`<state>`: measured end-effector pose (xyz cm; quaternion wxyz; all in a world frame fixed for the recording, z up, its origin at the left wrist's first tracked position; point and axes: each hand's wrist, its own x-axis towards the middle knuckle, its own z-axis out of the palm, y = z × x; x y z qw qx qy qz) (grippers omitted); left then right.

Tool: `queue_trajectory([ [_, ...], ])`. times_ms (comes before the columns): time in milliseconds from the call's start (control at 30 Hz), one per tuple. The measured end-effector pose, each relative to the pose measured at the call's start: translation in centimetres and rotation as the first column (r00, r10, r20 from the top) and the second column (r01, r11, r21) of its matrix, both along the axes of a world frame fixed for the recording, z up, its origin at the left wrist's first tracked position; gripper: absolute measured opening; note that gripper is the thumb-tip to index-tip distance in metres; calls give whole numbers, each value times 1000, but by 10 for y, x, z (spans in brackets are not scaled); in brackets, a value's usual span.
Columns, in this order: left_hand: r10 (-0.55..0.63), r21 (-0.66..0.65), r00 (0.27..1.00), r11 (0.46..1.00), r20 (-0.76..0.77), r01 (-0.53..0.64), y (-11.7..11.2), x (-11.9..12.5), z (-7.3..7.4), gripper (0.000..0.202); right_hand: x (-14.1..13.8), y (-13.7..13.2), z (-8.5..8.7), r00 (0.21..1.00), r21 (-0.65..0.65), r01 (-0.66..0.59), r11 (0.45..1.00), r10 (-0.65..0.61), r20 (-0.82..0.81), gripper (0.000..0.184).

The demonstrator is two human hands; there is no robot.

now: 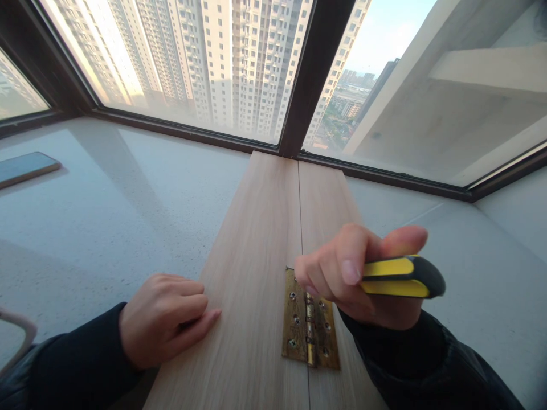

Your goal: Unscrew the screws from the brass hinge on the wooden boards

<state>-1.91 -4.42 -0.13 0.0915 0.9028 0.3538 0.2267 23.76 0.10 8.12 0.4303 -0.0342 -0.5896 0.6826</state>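
So there's a worn brass hinge (302, 333) lying flat across the seam between two pale wood boards, a wide left board (243, 256) and a narrower right board (327, 188), toward their near end. Screw heads (293, 343) sit in the holes of both leaves, though fingers cover part of the hinge's far end. The right hand (359, 273) is right over that end, wrapped around a yellow-and-black handle (395, 277); can't tell what's on the working end, the hand hides it. The left hand (168, 316) is loosely closed, fingers curled, thumb poking out, lying over the wide board's left edge. The boards run across a speckled counter (162, 188) to its far edge, at the window frame (297, 85). A phone (28, 169) lies near the counter's far left corner.
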Motion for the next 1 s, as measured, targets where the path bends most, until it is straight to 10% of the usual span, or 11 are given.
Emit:
queue_trajectory([
  [300,-9,-11,1000,1000,16,9,0,0,2,34,8,1,0,982,24,190,981,-191,13,40],
  [533,-3,-11,1000,1000,3,3,0,0,2,34,7,0,6,999,7,16,1000,-16,31,60],
  [800,-3,-11,1000,1000,18,4,0,0,1,34,9,-7,5,971,24,237,971,-238,26,39],
  [1000,-12,-3,1000,1000,4,12,1,0,0,34,4,-2,4,998,39,62,997,-61,-26,61],
])
